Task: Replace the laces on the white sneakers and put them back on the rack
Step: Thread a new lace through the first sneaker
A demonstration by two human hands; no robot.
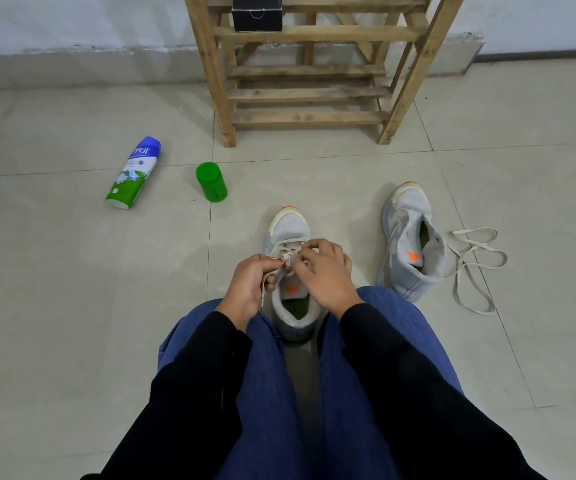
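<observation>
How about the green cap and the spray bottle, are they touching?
Apart. The head view shows a strip of floor between the green cap and the spray bottle lying on its side.

Only text I can actually read is "ycil" in white on the blue top of the bottle [133, 173] lying well left of the fingers [317, 245], with the word's start curved out of sight. Smaller print under it is too tiny. An orange triangle mark sits on the near sneaker [288, 226] just under the fingers, and another on the other sneaker [409, 244] off to their right.

Head-worn view, facing forward and down, close over knees
</observation>
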